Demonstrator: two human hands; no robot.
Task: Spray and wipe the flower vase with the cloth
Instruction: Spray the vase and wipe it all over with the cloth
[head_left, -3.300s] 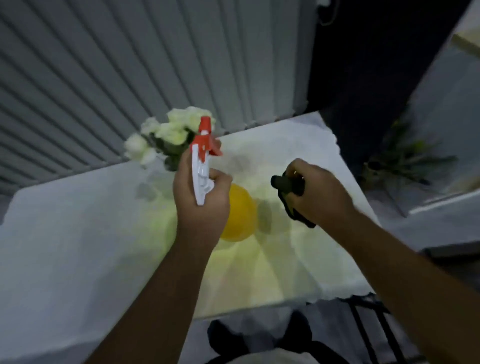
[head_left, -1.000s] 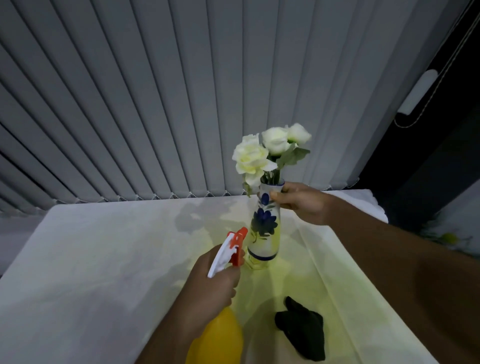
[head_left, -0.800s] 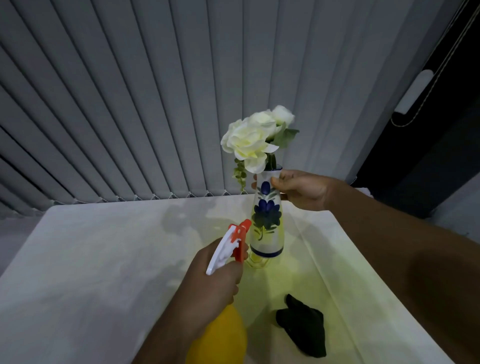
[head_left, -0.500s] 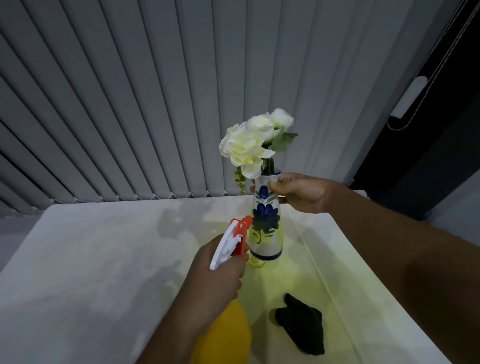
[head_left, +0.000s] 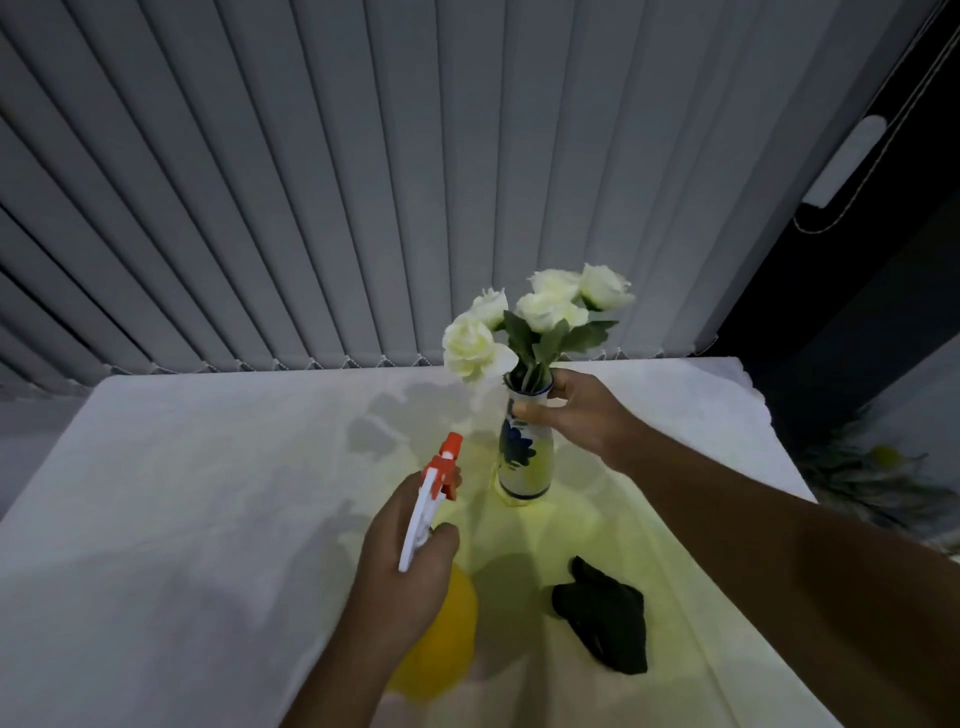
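Observation:
A white vase (head_left: 523, 462) with a blue flower pattern stands on the table (head_left: 182, 493), holding white roses (head_left: 535, 317). My right hand (head_left: 571, 413) grips the vase around its neck. My left hand (head_left: 405, 566) holds a yellow spray bottle (head_left: 441, 649) by its white and red trigger head (head_left: 434, 493), the nozzle pointing at the vase from a short distance to the left. A dark cloth (head_left: 605, 618) lies crumpled on the table, in front of the vase and under my right forearm.
Grey vertical blinds (head_left: 363, 182) hang right behind the table. The table's right edge (head_left: 779, 452) drops off beside a dark gap, with a plant (head_left: 878, 478) low on the right.
The vase has come back down onto the table and turned, so the roses now lean right. The spray bottle stays aimed at it. Earlier, my right hand held the cloth; it now lies on the table.

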